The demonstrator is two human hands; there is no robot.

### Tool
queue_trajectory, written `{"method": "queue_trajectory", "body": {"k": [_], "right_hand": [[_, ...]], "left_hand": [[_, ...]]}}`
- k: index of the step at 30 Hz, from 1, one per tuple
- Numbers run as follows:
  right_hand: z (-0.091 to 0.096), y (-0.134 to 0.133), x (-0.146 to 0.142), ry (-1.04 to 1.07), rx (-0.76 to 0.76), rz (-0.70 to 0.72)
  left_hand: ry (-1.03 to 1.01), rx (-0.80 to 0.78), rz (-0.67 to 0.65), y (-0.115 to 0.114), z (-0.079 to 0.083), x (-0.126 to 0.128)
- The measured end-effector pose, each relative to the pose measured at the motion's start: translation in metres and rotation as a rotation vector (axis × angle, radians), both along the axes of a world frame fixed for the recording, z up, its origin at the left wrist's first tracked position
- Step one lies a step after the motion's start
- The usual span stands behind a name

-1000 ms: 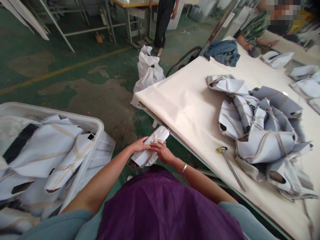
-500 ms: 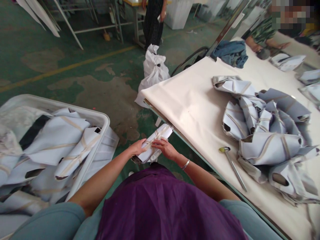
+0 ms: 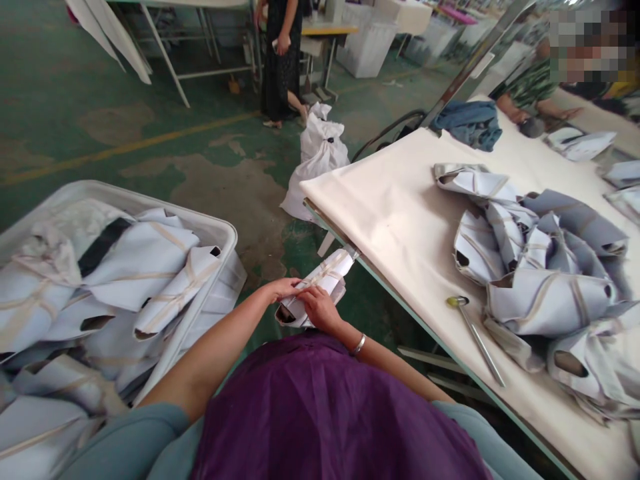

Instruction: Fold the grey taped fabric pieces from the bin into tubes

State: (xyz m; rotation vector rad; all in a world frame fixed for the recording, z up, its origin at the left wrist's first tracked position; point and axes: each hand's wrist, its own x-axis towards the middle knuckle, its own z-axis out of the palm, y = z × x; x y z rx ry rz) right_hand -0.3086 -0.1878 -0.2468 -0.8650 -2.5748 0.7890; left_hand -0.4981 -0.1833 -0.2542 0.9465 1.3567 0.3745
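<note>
I am holding a pale, stiff, sheet-wrapped roll bound with beige straps (image 3: 320, 271) in front of my purple cloth apron (image 3: 325, 407), off the edge of the cream-covered table (image 3: 380, 200); its far end is pointing toward that edge, and I cannot tell whether they are touching. My left hand (image 3: 284, 289) is closing round the roll's left side, thumb and fingers bent, while my right hand (image 3: 321, 308) is curling over the top, its fingertips meeting the left ones. I cannot tell whether either hand is pinching a strap. I seem to be working at the binding, and the next move seems to be calling for a steady left grip while my right fingers are feeling along the straps. On my right, a heap of similar pale strapped bundles (image 3: 547, 300) is lying on the table, near a slim metal rod with a round yellow-green head (image 3: 480, 343); on my left, a white plastic bin (image 3: 231, 235) is holding more of them.
</note>
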Motion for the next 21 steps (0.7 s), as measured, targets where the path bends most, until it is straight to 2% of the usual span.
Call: {"method": "queue_trajectory", "body": {"k": [4,10,14,17,19,21], "right_hand": [[-0.010,-0.016,-0.015,0.021,-0.054,-0.139],[-0.017,-0.010,-0.017,-0.009,-0.121,-0.162],[-0.011,-0.001,-0.021,-0.021,-0.171,-0.114],[-0.002,-0.005,-0.021,-0.055,-0.153,-0.134],[-0.004,-0.010,-0.022,-0.067,-0.088,-0.149],[-0.015,-0.006,-0.025,-0.071,0.007,-0.128]], "left_hand": [[0.021,0.037,0.022,-0.005,0.000,0.002],[0.061,0.091,0.034,-0.007,-0.002,0.003],[0.078,0.142,0.035,-0.006,0.004,0.001],[0.099,0.246,0.004,-0.012,0.013,0.002],[0.074,0.299,-0.031,-0.014,0.008,-0.002],[0.055,0.314,-0.060,-0.003,-0.010,-0.011]]}}
